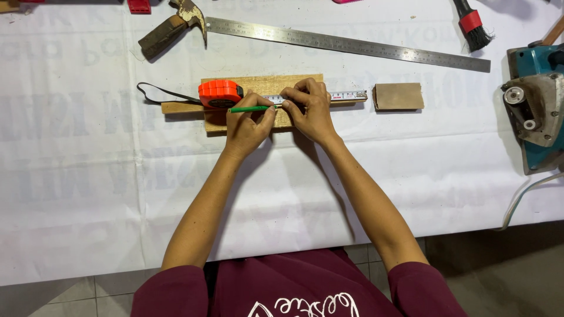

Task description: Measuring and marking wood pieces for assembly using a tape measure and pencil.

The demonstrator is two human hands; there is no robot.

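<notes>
A small wooden board lies on the white-covered table, with a thin wooden strip across it. An orange tape measure sits on the strip, its blade pulled out to the right along it. My left hand holds a green pencil whose tip points right at the blade. My right hand presses its fingers down on the blade and strip, right beside the pencil tip.
A long steel ruler lies slanted behind the board. A hammer is at the back left, a brush at the back right, a sanding block right of the strip, and a blue power planer at the right edge.
</notes>
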